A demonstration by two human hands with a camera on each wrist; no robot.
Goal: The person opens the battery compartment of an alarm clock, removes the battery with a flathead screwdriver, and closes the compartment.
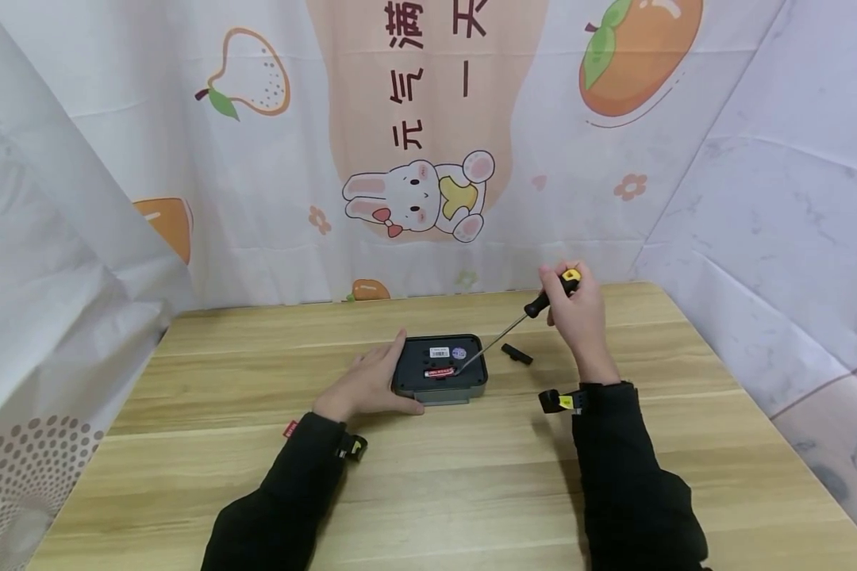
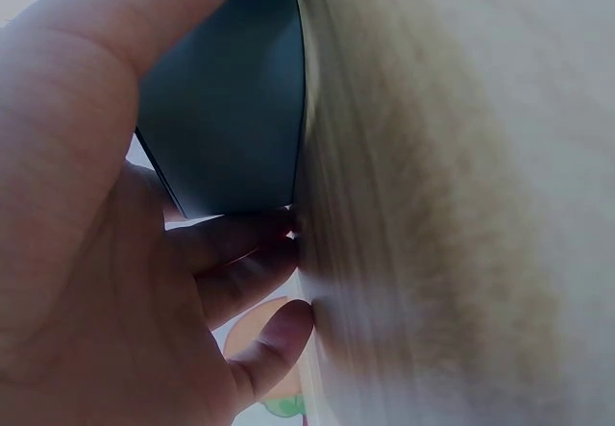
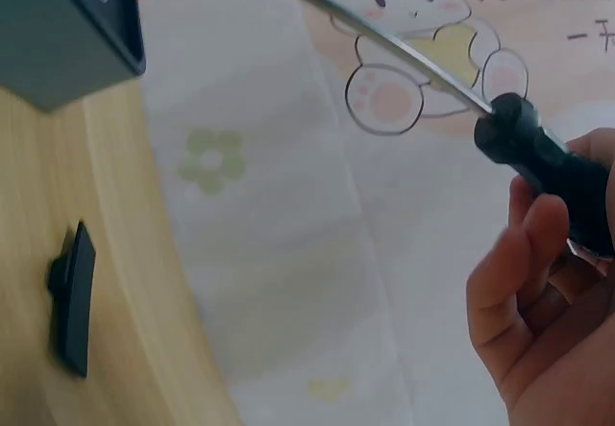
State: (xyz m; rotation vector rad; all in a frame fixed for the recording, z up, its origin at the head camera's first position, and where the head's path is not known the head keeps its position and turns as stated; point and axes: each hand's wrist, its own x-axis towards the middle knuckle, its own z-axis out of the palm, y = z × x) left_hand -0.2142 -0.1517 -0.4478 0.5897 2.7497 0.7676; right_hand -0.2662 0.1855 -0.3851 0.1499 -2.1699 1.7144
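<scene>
Right grip (image 1: 580, 321) around screwdriver (image 1: 536, 306) (aloft)

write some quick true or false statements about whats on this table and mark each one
1. The right hand grips the screwdriver. True.
2. A red-and-white battery sits in the dark box. True.
3. The screwdriver's tip is at the battery's left end. False: it is near the right end.
4. The left hand touches the dark box. True.
5. The small black piece lies on the dark box. False: it is on the table.
</scene>
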